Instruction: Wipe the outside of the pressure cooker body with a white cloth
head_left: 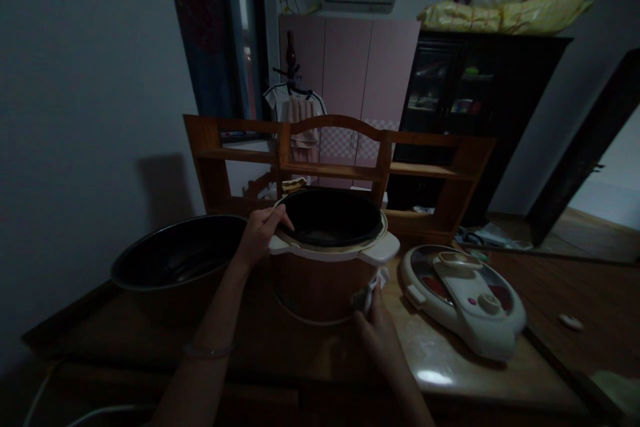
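Note:
An electric pressure cooker (pixel 315 290) without its lid stands upright on the table in the middle of the view. Its dark inner pot (pixel 333 217) sits inside the pale rim. My left hand (pixel 260 232) grips that rim on the left, thumb and fingers over the edge near the side handle. Low on the cooker's right side, my right hand (pixel 374 323) is closed on a whitish cloth (pixel 376 285), which touches the outer wall below the right handle. The cooker's lid (pixel 465 300) lies on the table to the right.
A large dark basin (pixel 145 260) stands at the left by the wall. Behind the cooker rises a wooden shelf rack (pixel 335 170). A small pale object (pixel 570 322) lies on the brown surface at far right. A white cable (pixel 110 408) runs at lower left.

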`<move>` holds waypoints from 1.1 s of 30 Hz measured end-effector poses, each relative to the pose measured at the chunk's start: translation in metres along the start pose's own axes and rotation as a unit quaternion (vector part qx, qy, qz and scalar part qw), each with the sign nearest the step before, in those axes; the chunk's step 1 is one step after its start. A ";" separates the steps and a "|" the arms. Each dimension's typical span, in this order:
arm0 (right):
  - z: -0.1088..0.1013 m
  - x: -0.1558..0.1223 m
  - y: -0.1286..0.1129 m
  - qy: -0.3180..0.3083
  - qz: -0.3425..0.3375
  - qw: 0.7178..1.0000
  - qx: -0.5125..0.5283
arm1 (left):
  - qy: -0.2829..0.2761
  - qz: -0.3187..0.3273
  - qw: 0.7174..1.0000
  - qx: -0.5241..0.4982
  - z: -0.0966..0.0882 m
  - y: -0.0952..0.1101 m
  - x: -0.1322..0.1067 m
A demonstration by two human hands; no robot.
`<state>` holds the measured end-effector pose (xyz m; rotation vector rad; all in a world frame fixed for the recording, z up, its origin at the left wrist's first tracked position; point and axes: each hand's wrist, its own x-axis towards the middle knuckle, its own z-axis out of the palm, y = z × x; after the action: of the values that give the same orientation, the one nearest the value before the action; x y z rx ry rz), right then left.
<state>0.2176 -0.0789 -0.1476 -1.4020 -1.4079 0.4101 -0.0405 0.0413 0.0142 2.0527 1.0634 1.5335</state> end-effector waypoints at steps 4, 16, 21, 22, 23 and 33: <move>0.001 -0.005 0.002 -0.025 0.004 1.000 -0.004 | 0.004 0.000 1.000 0.002 0.000 0.000 0.000; -0.007 -0.006 -0.030 -0.017 0.006 1.000 -0.001 | -0.003 -0.004 1.000 0.008 -0.001 0.000 0.000; -0.010 0.014 -0.040 0.023 -0.023 0.998 -0.044 | -0.002 -0.002 1.000 0.011 -0.001 -0.001 0.000; -0.009 0.017 -0.039 0.024 -0.028 0.998 -0.048 | -0.003 0.000 1.000 0.012 -0.001 -0.001 0.000; -0.009 0.020 -0.037 0.024 -0.031 0.998 -0.049 | -0.004 0.000 1.000 0.012 -0.001 -0.001 0.000; -0.002 0.012 -0.013 0.004 -0.027 0.999 -0.046 | -0.002 -0.004 1.000 0.004 -0.001 0.003 -0.001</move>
<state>0.2158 -0.0723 -0.1309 -1.4346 -1.4713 0.3071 -0.0400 0.0386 0.0164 2.0550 1.0769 1.5227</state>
